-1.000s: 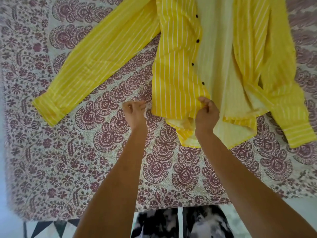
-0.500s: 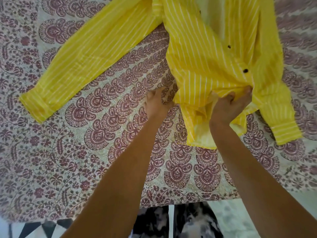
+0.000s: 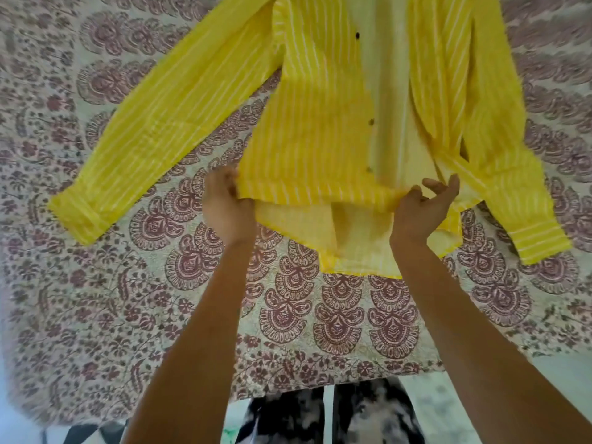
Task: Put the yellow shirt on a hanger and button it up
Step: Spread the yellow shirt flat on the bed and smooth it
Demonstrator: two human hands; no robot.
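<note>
Holding hem [image 3: 320, 195]: gripped at one corner in curled left hand [image 3: 229, 203]; pinched at the other by right hand [image 3: 423, 213], spare fingers splayed.
Risk: light pinch on thin, soft cloth; could slip free and bunch.
Cloth: yellow shirt [image 3: 314, 123] spread open on printed bedspread [image 3: 160, 315]; white-striped, paler inside.
Buttons [image 3: 371, 122]: small, dark, round, unfastened; easy to mismatch.
Hanger: not in view.

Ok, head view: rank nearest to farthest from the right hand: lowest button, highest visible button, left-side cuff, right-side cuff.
1. lowest button, up-left of the right hand
2. right-side cuff, to its right
3. highest visible button, far up the yellow shirt
4. left-side cuff, far left
</note>
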